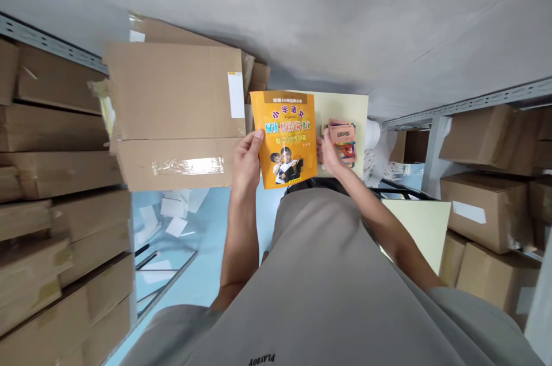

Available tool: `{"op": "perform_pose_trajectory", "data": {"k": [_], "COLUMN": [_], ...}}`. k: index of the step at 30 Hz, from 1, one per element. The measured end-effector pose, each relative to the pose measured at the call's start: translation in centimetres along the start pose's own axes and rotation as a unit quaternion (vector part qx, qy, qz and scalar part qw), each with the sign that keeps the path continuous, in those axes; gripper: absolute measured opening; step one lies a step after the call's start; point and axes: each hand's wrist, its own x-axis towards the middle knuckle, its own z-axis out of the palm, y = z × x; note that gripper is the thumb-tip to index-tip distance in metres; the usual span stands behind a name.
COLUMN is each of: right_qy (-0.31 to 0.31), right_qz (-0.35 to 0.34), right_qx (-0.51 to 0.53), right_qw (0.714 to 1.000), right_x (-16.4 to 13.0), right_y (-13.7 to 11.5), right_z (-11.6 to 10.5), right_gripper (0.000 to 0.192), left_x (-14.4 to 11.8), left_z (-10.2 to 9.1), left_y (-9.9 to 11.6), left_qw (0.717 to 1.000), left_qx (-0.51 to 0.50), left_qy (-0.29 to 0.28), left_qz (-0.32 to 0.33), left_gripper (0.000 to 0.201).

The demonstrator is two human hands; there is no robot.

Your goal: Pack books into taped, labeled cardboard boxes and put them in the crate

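Observation:
An orange paperback book with Chinese lettering and a picture of two children on its cover is held upright in front of me. My left hand grips its left edge, thumb on the front cover and fingers behind. At the right edge, my right hand is closed against the book, its fingertips partly hidden. Just beyond that hand, a small stack of pink picture-covered cards or booklets lies on a cream-coloured tabletop.
A large cardboard box stands left of the book. Shelves of stacked cartons line the left, with more cartons on the right. Loose white papers lie on the blue floor. White rolled material sits beside the tabletop.

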Motion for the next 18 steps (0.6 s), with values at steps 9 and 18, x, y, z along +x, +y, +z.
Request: {"op": "perform_pose_trajectory", "data": {"k": [9,18], "right_qy": [-0.07,-0.121], "right_qz": [0.019,-0.102], "right_qx": [0.155,0.15], "right_qw": [0.985,0.976], "right_x": [-3.7,7.7], "right_y": [-6.8,-9.3], "right_z": [-0.4,8.9], "right_gripper": [0.073,0.079], "left_x": [0.9,4.0], "left_z": [-2.6,-12.9], "left_y": [0.1,-1.7], "left_qw": [0.991,0.927], "left_qx": [0.118,0.283], "left_qy": [0.016,0.218], "left_qz": [0.057,0.117], "left_gripper": [0.055,0.054]}}
